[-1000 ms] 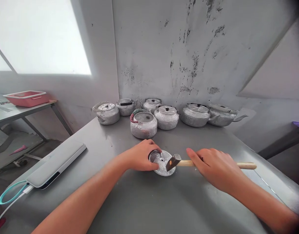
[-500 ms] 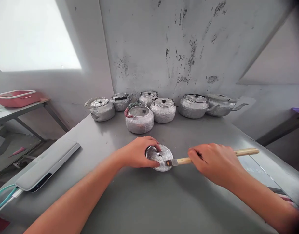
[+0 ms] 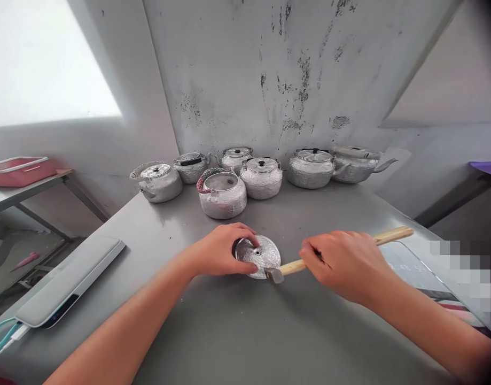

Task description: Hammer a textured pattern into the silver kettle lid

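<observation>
My left hand [image 3: 225, 248] grips the left side of a round, dimpled metal lid [image 3: 269, 254], with fingers over its top and the thumb along its near edge. A small hole shows at the lid's middle. In my right hand [image 3: 341, 264] is a hammer [image 3: 291, 267], its wooden handle running out past the hand to the right. The hammer's metal head is at the lid's near right edge; whether it touches cannot be told. Beyond my hands stands a lidless kettle [image 3: 223, 203] with a red and dark wrapped handle.
Several dented metal kettles [image 3: 262, 179] line the back of the grey table [image 3: 213, 331] by the wall. A white power bank [image 3: 72, 283] with cables lies left. A tablet-like screen [image 3: 413, 272] lies under my right forearm. A pink basket [image 3: 23, 172] stands on a side table.
The hammer head has shifted from over the lid toward its near edge and turned. My left hand keeps its grip on the lid. The whole view has moved slightly.
</observation>
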Action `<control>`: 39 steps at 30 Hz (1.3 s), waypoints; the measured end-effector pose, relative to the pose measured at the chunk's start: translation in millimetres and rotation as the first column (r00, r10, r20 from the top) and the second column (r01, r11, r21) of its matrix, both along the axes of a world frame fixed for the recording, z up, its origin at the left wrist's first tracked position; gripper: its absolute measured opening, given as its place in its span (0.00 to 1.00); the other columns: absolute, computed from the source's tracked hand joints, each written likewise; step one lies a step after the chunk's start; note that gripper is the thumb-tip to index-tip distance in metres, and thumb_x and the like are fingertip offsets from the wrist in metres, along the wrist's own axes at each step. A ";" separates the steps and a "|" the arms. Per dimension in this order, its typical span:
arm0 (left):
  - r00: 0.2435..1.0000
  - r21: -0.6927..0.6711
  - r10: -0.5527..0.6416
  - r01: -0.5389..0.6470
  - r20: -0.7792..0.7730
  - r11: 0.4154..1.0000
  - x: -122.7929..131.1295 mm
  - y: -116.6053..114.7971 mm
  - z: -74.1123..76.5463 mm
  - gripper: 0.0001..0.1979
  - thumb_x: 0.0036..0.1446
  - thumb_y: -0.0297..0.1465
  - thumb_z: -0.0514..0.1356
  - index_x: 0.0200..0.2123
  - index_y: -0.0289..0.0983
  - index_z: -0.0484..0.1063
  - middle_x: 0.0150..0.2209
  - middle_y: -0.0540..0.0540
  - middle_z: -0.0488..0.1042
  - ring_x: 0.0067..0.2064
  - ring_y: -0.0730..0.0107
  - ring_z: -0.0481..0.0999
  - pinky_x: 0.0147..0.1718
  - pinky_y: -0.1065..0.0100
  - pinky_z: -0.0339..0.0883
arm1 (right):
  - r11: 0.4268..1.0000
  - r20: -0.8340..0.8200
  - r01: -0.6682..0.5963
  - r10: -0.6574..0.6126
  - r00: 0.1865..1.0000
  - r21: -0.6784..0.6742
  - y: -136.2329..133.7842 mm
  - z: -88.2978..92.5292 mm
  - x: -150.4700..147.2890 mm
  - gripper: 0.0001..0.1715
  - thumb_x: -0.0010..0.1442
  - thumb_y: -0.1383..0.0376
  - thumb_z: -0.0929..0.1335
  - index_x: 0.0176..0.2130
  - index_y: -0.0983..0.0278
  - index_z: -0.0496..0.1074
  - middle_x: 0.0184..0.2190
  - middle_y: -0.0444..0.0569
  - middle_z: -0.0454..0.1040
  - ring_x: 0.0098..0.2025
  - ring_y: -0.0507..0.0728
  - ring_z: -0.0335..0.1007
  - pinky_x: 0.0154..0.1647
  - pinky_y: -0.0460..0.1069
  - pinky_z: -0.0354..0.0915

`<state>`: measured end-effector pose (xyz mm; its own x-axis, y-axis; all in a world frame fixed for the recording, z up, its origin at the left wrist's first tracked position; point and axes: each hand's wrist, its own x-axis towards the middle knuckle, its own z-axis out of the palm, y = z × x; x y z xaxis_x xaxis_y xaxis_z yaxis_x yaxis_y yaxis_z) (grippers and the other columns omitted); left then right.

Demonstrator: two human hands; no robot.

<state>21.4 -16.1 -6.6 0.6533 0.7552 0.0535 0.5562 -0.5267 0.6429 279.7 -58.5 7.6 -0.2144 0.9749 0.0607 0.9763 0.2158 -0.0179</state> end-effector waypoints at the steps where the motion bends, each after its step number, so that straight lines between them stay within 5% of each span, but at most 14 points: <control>1: 1.000 -0.001 0.001 -0.001 -0.003 1.000 0.1 -0.1 0.1 0.20 0.50 0.42 0.71 0.46 0.45 0.79 0.58 0.47 0.73 0.55 0.55 0.75 0.54 0.62 0.67 | 1.000 -0.002 -0.003 0.003 1.000 0.001 0.0 0.0 0.4 0.22 0.62 0.63 0.60 0.18 0.60 0.53 0.14 0.43 0.64 0.20 0.54 0.44 0.26 0.52 0.40; 19: 1.000 -0.013 0.022 -0.021 0.006 1.000 -0.2 -0.7 -0.1 0.20 0.49 0.41 0.72 0.46 0.46 0.79 0.58 0.48 0.73 0.54 0.56 0.75 0.52 0.63 0.66 | 0.999 0.037 0.043 -0.045 0.998 0.033 1.4 0.4 0.4 0.24 0.63 0.63 0.60 0.17 0.60 0.53 0.13 0.41 0.62 0.18 0.53 0.43 0.23 0.52 0.43; 25: 1.000 -0.029 0.020 -0.020 0.017 0.999 0.0 0.2 0.2 0.20 0.48 0.40 0.72 0.45 0.46 0.80 0.59 0.49 0.73 0.55 0.56 0.75 0.51 0.64 0.66 | 0.993 0.097 0.114 -0.115 0.989 0.017 5.2 1.8 -2.0 0.25 0.69 0.60 0.64 0.21 0.60 0.63 0.16 0.36 0.62 0.19 0.51 0.52 0.24 0.48 0.53; 32: 0.999 -0.063 0.004 0.000 0.052 0.998 -0.9 0.7 -1.5 0.18 0.47 0.38 0.73 0.44 0.46 0.80 0.60 0.50 0.74 0.56 0.56 0.75 0.52 0.64 0.66 | 0.983 0.115 0.181 -0.177 0.977 -0.021 8.0 -0.3 -3.1 0.21 0.70 0.54 0.67 0.29 0.62 0.72 0.24 0.38 0.72 0.24 0.51 0.68 0.30 0.49 0.68; 39: 0.998 -0.104 0.035 -0.029 0.054 0.994 0.3 -0.3 -0.5 0.27 0.46 0.36 0.73 0.51 0.47 0.75 0.54 0.49 0.77 0.52 0.57 0.76 0.51 0.62 0.68 | 0.975 -0.062 0.215 -0.212 0.975 0.060 5.7 4.2 -0.9 0.33 0.72 0.52 0.58 0.17 0.58 0.57 0.14 0.41 0.64 0.18 0.53 0.52 0.24 0.51 0.50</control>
<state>21.7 -16.5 -7.1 0.6270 0.7790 0.0102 0.5334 -0.4388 0.7232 278.8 -52.8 11.7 0.0039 0.9912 0.1325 0.9978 0.0049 -0.0658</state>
